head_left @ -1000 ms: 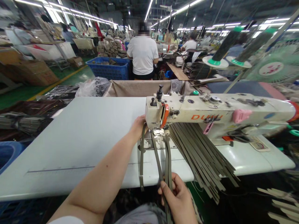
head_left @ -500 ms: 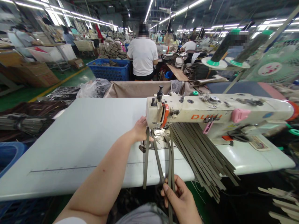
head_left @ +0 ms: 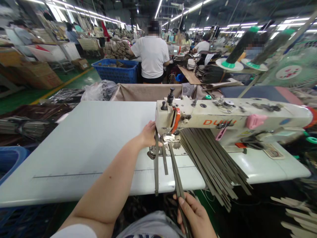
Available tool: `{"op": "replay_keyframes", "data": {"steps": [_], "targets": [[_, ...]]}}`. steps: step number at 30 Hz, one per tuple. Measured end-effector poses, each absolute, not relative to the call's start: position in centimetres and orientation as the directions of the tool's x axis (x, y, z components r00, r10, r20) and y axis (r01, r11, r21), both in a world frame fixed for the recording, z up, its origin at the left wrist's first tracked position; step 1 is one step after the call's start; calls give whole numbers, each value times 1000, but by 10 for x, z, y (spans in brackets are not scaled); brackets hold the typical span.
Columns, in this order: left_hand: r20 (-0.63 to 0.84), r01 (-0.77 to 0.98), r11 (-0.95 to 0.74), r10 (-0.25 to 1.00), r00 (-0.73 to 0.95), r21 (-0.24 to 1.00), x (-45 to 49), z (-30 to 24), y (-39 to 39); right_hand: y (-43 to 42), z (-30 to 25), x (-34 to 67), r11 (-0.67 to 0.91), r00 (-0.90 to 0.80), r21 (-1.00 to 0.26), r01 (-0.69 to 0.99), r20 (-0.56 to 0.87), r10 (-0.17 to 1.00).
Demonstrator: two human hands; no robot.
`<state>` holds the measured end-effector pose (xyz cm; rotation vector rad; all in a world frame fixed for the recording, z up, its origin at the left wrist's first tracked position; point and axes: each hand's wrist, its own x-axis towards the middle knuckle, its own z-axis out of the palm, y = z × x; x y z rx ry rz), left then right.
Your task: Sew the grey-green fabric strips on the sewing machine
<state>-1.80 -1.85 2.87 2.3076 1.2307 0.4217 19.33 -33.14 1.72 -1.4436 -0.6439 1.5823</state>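
Observation:
My left hand point(head_left: 148, 135) is beside the needle end of a white sewing machine point(head_left: 237, 112). Its fingertips are partly hidden by the machine head; a long, narrow olive-grey strap point(head_left: 156, 168) runs between its thumb and fingers and hangs over the table's front edge. Another strap end point(head_left: 165, 163) lies on the table just right of it. Below the edge, my right hand point(head_left: 195, 211) is closed, pinching straps point(head_left: 176, 170) between thumb and fingers. These stretch up to the presser foot point(head_left: 170, 138).
A fanned pile of straps point(head_left: 210, 165) lies under the machine arm, overhanging the front edge. The white table point(head_left: 99, 138) carries a printed ruler. Thread cones point(head_left: 241, 48) and a fan point(head_left: 288, 72) stand at right. A person in a white shirt point(head_left: 153, 56) sits ahead.
My right hand has moved slightly right and down, its straps now closer together. One strap it held before now lies loose by the needle. My left hand has barely moved.

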Motion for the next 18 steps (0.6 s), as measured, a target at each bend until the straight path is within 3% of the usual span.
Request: {"op": "replay_keyframes", "data": {"steps": [9, 18], "targets": [[48, 705, -505, 828, 559, 498, -15, 36, -23, -332, 20, 189, -415, 203, -858, -302, -483, 851], [47, 669, -445, 850, 524, 596, -17, 31, -20, -331, 17, 187, -422, 198, -855, -300, -489, 850]]}}
